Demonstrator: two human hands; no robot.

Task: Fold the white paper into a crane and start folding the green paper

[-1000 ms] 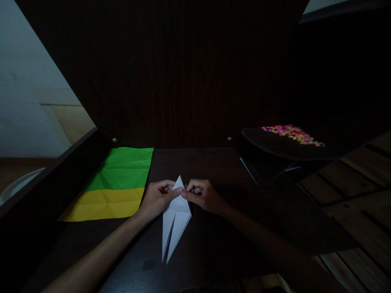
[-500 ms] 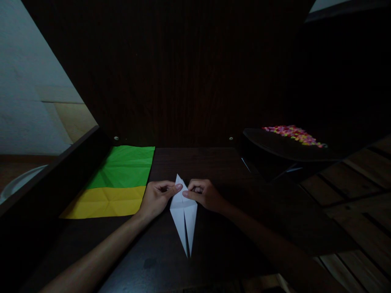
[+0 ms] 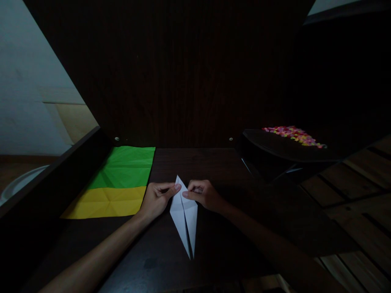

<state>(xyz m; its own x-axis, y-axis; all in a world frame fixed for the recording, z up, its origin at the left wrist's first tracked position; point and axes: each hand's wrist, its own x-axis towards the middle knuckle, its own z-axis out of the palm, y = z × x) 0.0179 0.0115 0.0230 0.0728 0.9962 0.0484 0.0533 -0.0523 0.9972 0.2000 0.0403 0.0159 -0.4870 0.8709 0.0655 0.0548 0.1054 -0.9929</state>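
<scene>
Two hands pinch a folded white paper on a dark surface.

Left of the grip lie a green sheet [image 3: 125,167] and a yellow sheet [image 3: 105,202]. The left hand [image 3: 157,198] and right hand [image 3: 203,194] each close thumb and forefinger on the white paper [image 3: 185,217] near its upper tip, its two long points trailing toward the person; coloured beads [image 3: 295,135] sit well right.

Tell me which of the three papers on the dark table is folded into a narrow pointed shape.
The white folded paper, pinched at its upper end between both hands. The green paper sheet and yellow paper sheet lie flat and unfolded, left of it.
</scene>
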